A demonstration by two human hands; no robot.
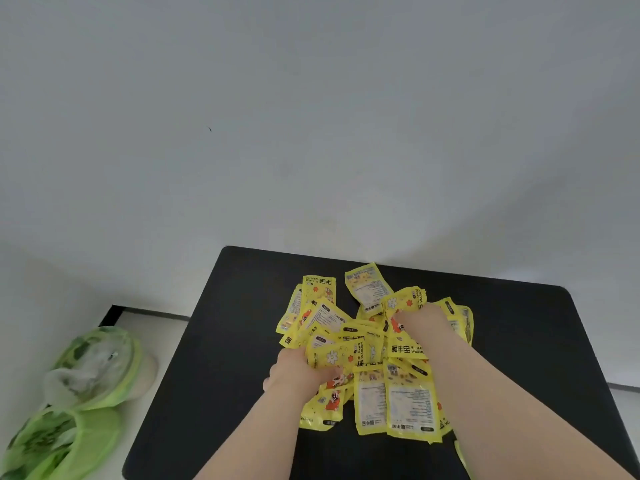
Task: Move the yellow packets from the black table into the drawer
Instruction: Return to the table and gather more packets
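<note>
Head view. Yellow packets (372, 344) lie in one loose, overlapping heap on the black table (207, 393), centre to right. Some are face up, some show the printed back.

Left hand (298, 370) is at the near-left edge of the heap, fingers curled in and gripping a bunch of packets. Right hand (420, 318) is at the far-right side, fingers dug into the heap and closed round several packets, one sticking up past the knuckles.

Green plastic bags (93, 368) sit left of the table on a pale surface, apart from it.
</note>
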